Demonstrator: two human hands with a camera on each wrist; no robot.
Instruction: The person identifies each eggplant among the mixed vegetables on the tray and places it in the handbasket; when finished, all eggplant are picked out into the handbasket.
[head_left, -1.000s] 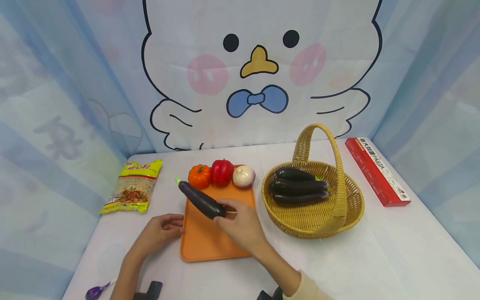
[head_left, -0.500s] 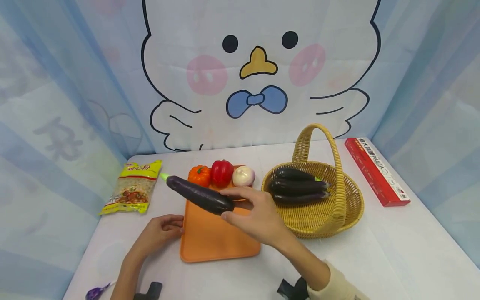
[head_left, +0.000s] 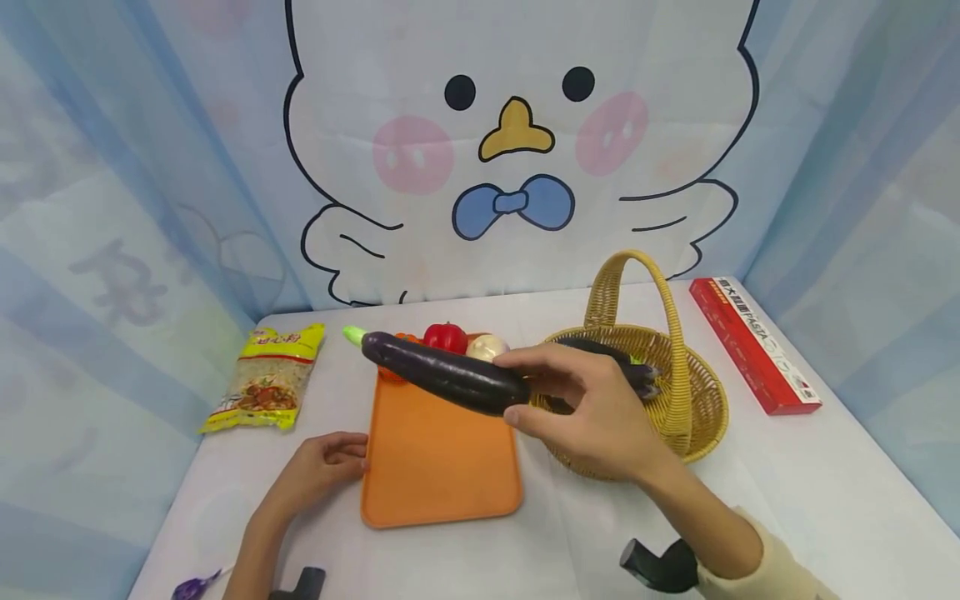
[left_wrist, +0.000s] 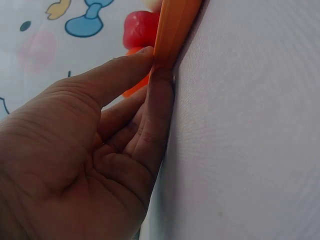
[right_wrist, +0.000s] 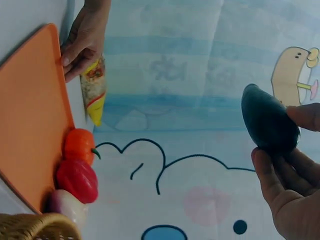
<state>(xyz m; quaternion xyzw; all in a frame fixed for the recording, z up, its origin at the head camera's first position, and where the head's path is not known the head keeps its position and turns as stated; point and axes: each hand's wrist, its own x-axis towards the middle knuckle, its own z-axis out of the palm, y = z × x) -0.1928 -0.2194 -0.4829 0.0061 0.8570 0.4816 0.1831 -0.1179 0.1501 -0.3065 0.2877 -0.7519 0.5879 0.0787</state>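
My right hand (head_left: 600, 408) pinches a dark purple eggplant (head_left: 442, 371) by its blunt end, in the air between the tray and the basket. Its green stem points left; in the right wrist view the eggplant (right_wrist: 270, 120) appears nearly end-on. At the left rim of an orange tray (head_left: 442, 467), my left hand (head_left: 326, 467) pinches the edge, thumb and index finger meeting there in the left wrist view. Along the tray's far end sit an orange pepper (right_wrist: 79, 146), a red pepper (head_left: 446, 337) and a pale onion (head_left: 486, 347). The eggplant partly hides the orange pepper.
A wicker basket (head_left: 705, 392) with a tall handle stands right of the tray, more eggplants (head_left: 637, 377) inside. A red pasta box (head_left: 753, 346) lies at the far right. A yellow food packet (head_left: 266, 375) and a small purple item (head_left: 197, 587) are on the left.
My right hand has carried the eggplant right and up, off the tray and towards the basket. The left hand stays at the tray's edge.
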